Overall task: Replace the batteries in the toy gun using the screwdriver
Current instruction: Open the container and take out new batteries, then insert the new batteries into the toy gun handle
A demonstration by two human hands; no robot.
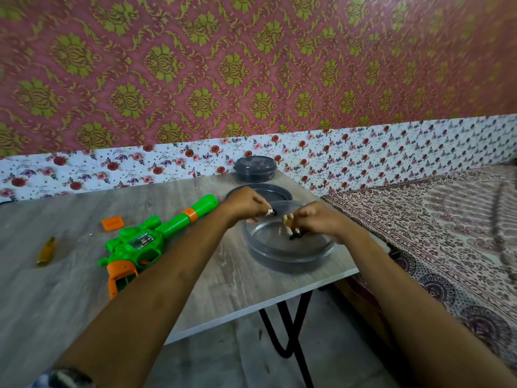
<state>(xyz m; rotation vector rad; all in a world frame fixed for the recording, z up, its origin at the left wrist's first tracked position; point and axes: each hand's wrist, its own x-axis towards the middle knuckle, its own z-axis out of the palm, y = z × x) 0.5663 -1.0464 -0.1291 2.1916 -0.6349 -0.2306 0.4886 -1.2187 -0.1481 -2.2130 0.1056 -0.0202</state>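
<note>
Lying uncovered, the green-and-orange plastic toy gun (127, 249) is seemingly awaiting its battery change; fingers of left hand (246, 203) and right hand (317, 219) are pinching small blurred items (272, 211).

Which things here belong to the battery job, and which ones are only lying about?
Job: toy gun, orange cover, screwdriver, open container, small dark pieces pinched by left hand and right hand.
Lying about: closed container, loose lid, patterned bedspread.
</note>
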